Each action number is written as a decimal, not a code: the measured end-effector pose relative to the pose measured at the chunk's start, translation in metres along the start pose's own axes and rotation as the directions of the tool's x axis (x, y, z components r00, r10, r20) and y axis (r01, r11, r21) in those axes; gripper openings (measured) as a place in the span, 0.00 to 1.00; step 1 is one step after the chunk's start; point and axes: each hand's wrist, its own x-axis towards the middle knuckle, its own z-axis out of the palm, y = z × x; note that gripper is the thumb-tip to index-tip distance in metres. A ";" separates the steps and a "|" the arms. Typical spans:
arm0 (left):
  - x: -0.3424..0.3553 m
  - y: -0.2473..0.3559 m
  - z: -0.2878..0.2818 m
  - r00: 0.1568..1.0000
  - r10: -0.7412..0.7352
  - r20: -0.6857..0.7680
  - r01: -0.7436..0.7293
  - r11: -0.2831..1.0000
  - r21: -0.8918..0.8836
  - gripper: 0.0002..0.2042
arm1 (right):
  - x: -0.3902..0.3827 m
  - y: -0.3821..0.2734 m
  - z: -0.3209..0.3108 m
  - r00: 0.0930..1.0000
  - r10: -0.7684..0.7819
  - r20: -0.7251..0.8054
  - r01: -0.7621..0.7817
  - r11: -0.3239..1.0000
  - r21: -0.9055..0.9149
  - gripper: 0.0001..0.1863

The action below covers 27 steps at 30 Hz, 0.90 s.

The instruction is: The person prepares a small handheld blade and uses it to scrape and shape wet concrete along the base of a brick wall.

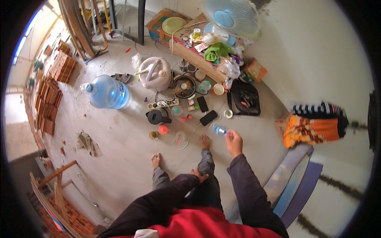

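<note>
Fingers (232,135) curled narrow on right hand (235,146), head view, just at near end of small clear bottle (218,129); blurred, cannot tell if gripping or only touching. Bottle between right hand and phone (208,118), near right foot (205,142). On left hand (199,175): loosely spread, over right knee (207,168). On floor (119,135) beyond: kettle (156,116), power strip (174,102), black bag (237,87). Farther left: big blue water jug (108,93). Up by wall (309,59): fan (223,18).
</note>
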 end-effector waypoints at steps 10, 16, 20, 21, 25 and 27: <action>0.108 0.149 0.092 0.829 -0.535 0.163 0.559 0.800 -0.217 0.53 | 0.376 -0.113 0.072 0.770 -0.607 0.197 0.576 0.528 -0.624 0.18; 0.096 0.207 0.058 0.765 -0.633 0.118 0.643 0.742 -0.188 0.47 | 0.495 -0.098 0.074 0.932 -0.336 0.134 0.313 0.565 -0.763 0.15; 0.096 0.218 0.040 0.730 -0.669 0.144 0.683 0.702 -0.203 0.48 | 0.513 -0.098 0.037 0.810 -0.570 -0.136 0.514 0.802 -0.304 0.15; 0.097 0.219 0.039 0.721 -0.671 0.171 0.692 0.690 -0.211 0.49 | 0.513 -0.098 0.031 0.849 -0.498 -0.176 0.443 0.853 -0.277 0.15; 0.108 0.224 0.038 0.715 -0.661 0.228 0.698 0.690 -0.190 0.52 | 0.533 -0.068 0.007 0.878 -0.428 -0.214 0.399 0.902 -0.165 0.17; 0.110 0.228 0.036 0.719 -0.658 0.226 0.694 0.695 -0.186 0.52 | 0.540 -0.054 0.006 0.900 -0.385 -0.206 0.365 0.922 -0.128 0.17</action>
